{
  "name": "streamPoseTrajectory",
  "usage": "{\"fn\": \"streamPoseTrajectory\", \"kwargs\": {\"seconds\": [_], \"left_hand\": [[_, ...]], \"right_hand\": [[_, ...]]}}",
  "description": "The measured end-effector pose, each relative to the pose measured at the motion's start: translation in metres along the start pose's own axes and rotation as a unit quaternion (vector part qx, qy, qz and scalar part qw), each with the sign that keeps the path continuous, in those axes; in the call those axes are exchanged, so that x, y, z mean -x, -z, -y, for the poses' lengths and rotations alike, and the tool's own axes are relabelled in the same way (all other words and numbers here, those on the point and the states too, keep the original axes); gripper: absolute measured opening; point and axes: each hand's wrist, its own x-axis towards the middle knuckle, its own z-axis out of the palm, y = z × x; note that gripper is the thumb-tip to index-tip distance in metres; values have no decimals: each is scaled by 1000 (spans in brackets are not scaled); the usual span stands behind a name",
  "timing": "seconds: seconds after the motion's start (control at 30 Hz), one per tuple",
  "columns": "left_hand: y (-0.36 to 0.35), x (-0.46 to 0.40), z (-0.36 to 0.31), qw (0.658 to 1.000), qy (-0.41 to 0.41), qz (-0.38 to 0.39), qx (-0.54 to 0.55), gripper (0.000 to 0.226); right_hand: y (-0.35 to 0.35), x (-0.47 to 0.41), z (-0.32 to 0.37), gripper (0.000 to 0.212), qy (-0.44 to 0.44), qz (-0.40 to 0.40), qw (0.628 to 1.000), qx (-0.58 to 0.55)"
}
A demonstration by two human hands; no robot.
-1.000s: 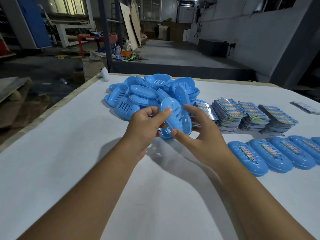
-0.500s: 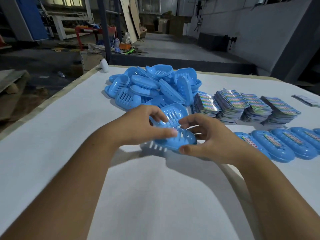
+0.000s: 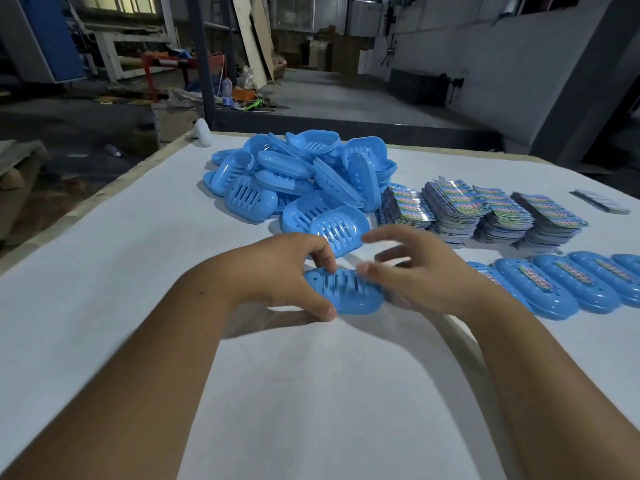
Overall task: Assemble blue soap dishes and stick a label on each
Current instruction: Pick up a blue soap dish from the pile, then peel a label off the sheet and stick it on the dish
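- Holding a blue soap dish [image 3: 346, 291] flat on the white table [image 3: 104, 265], the left hand [image 3: 277, 271] has its thumb on the near edge and its fingers curled over the far edge.
- That dish has long slots across its top and a small round hole near its left end.
- It sits in the middle of the table, just near of the big pile.
- On the right, the right hand [image 3: 426, 275] is blurry. Its fingers are spread out and loose, and they hold nothing. Its thumb tip is by the right end of the dish, but I cannot tell if it touches.
- Far from the hands lies a pile of blue dish parts [image 3: 301, 178], all jumbled on top of each other. Some show slots and some show smooth backs.
- One slotted tray [image 3: 339, 228] leans at the near edge of the pile, just past the left hand's fingers.
- Right of the pile stand stacks of colorful labels [image 3: 485, 213] in a row, close together.
- Nearer than the stacks, a row of finished dishes [image 3: 571, 285] lies side by side on the right. Each one that shows its top has a label on it.
- One thin stack of cards [image 3: 601, 201] lies alone at the far right.
- At the far left corner of the table sits a small white thing [image 3: 202, 133].
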Motion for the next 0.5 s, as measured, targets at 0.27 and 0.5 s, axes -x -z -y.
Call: {"fn": "streamPoseTrajectory", "kwargs": {"seconds": [0.27, 0.5], "left_hand": [[1, 0, -3, 1000, 9, 2, -17, 52], [2, -2, -3, 1000, 19, 4, -21, 55]], "right_hand": [[15, -46, -15, 27, -96, -217, 923, 302], [16, -50, -24, 22, -87, -290, 886, 351]]}}
